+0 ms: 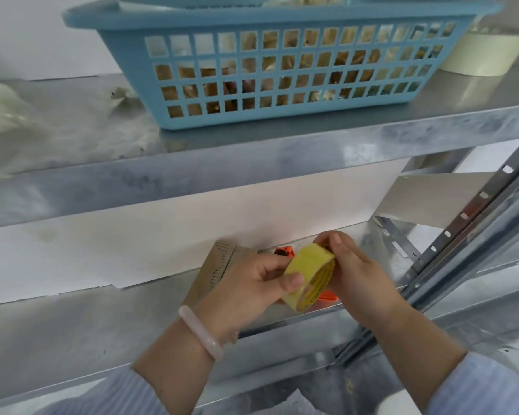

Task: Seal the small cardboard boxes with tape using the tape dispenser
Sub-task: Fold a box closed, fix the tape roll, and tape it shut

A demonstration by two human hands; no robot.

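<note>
Lower centre: the left hand [247, 284] grips the yellow tape roll [307, 272], and the right hand [361, 277] pinches its top edge with its fingers [333, 238], likely finding the loose end. The orange tape dispenser [286, 252] and 1 cardboard box [219, 265] lie just behind; loading the roll probably comes next.

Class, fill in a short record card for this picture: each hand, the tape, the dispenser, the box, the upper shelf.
Left hand: grips the yellow roll of adhesive tape from below, thumb on its outer face
Right hand: fingers pinch the roll's upper edge
Orange plastic tape dispenser: on the lower metal shelf, mostly hidden behind the roll
Brown cardboard box: behind the left hand
Upper metal shelf: blue plastic lattice basket, white tape roll beside it
</note>
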